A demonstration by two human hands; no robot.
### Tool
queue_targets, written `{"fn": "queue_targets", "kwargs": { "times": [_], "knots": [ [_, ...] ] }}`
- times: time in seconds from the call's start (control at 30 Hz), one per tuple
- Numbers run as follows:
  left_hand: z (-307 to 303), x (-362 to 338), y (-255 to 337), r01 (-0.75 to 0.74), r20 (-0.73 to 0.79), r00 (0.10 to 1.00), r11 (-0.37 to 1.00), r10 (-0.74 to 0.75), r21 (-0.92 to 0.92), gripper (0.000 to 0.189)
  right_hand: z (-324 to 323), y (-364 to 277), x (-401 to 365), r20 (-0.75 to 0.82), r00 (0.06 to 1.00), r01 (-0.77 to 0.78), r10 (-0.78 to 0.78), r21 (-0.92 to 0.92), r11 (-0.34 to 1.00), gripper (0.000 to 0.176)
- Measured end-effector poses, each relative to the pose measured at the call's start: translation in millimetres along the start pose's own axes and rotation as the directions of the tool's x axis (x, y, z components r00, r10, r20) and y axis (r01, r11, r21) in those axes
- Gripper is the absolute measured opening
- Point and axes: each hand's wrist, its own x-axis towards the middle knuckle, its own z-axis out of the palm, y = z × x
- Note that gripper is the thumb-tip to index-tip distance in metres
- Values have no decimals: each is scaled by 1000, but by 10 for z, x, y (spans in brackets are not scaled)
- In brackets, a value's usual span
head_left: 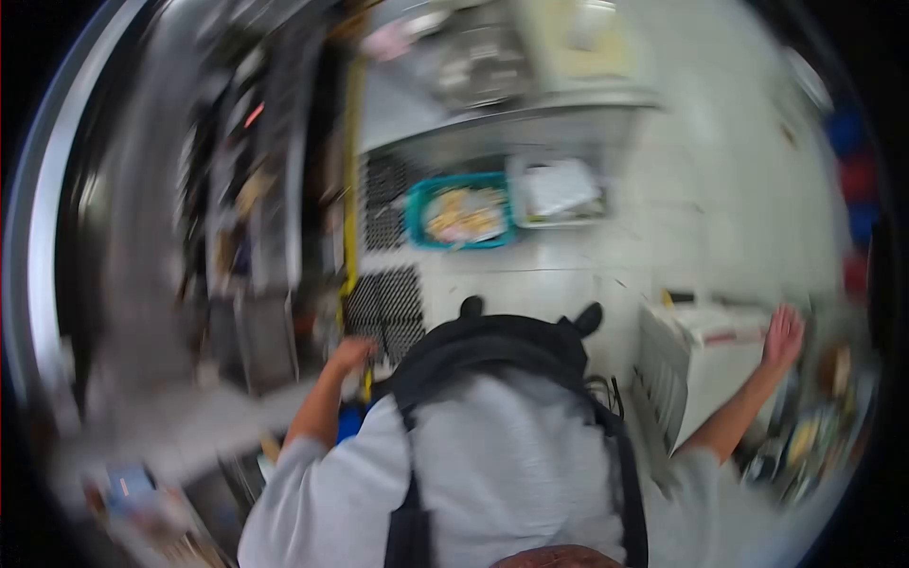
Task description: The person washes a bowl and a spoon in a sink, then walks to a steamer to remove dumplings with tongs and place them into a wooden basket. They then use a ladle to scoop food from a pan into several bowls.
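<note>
The view is heavily blurred and looks straight down my own body, with a grey shirt and dark straps. My left hand is out at my left side with the fingers curled, close to a yellow upright bar and black perforated floor mats. The blur hides whether it grips anything. My right hand is raised at my right side with the fingers spread and nothing in it, just beyond a white crate. My two dark shoes show on the white floor.
A teal tray of pale pieces and a white bin sit on the floor under a steel table. Dark shelving fills the left. Cluttered items lie at the right, and a low surface at the lower left.
</note>
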Motion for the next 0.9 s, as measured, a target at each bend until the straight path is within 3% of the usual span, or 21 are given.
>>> {"fn": "queue_targets", "kwargs": {
  "times": [0.03,0.07,0.1,0.13,0.17,0.2,0.27,0.33,0.43,0.5,0.53,0.57,0.6,0.67,0.7,0.73,0.77,0.8,0.83,0.87,0.9],
  "knots": [
    [19,-43,168,335,102,942,909,-319,-249,39,-87,550,236,143,986,-91,90,3,996,61],
    [43,-69,324,597,184,797,701,-576,-390,48,112,1208,102,163,953,-257,257,-19,966,59],
    [104,-149,265,482,88,866,777,-492,-404,38,262,1774,-94,154,906,-392,394,-44,919,58],
    [229,-223,150,551,89,801,671,-592,-496,34,297,2400,-128,220,793,-538,569,-185,822,51],
    [352,-258,3,589,103,740,566,-665,-576,30,446,3050,-396,237,732,-558,639,-329,761,48],
    [441,-338,-118,589,110,730,538,-675,-604,30,595,3696,-642,178,619,-580,765,-553,598,48],
    [539,-510,-443,523,50,641,389,-766,-758,28,1468,4532,-1909,91,544,-257,834,-928,269,55],
    [624,-799,-1007,559,140,620,310,-772,-769,28,1892,5338,-2944,121,366,47,922,-993,112,51],
    [692,-1109,-1973,651,284,565,207,-774,-731,33,2362,6265,-4101,70,157,399,985,-917,2,43],
    [811,-1201,-2696,660,340,502,97,-795,-745,32,2622,6696,-4652,15,160,520,987,-851,-72,41],
    [879,-1156,-3163,674,362,461,54,-810,-737,31,2709,6863,-4835,-6,227,507,974,-853,-123,42],
    [909,-1004,-3693,659,372,482,49,-793,-751,31,2779,7045,-4996,-32,290,489,956,-854,-177,42],
    [1148,-925,-4177,597,378,394,-79,-838,-798,34,2723,7227,-4988,-40,344,443,938,-874,-200,43],
    [1191,-691,-4893,369,393,261,-285,-882,-885,39,2667,7446,-4856,-49,418,568,907,-765,-303,42],
    [897,-493,-5000,228,396,281,-341,-874,-912,44,2901,7419,-5071,-171,517,495,839,-739,-456,40],
    [581,-270,-5135,134,379,321,-354,-868,-925,50,2748,7412,-4654,-114,334,690,935,-646,-326,32],
    [221,-36,-5236,65,345,363,-346,-865,-936,57,2593,7381,-4167,-18,112,926,994,-361,-111,30],
    [-62,195,-5418,27,295,409,-311,-864,-950,60,2452,7355,-3709,79,-118,993,990,-5,119,28],
    [-320,435,-5616,-15,243,453,-280,-858,-960,64,2813,7306,-4174,-79,369,832,926,-415,-367,32],
    [-582,631,-5803,-69,186,465,-244,-866,-967,64,3131,7242,-4561,-216,758,310,616,-711,-631,35],
    [-826,801,-5972,-121,130,471,-209,-873,-970,64,3318,7238,-4688,-219,788,274,575,-712,-646,41]
  ]
}}
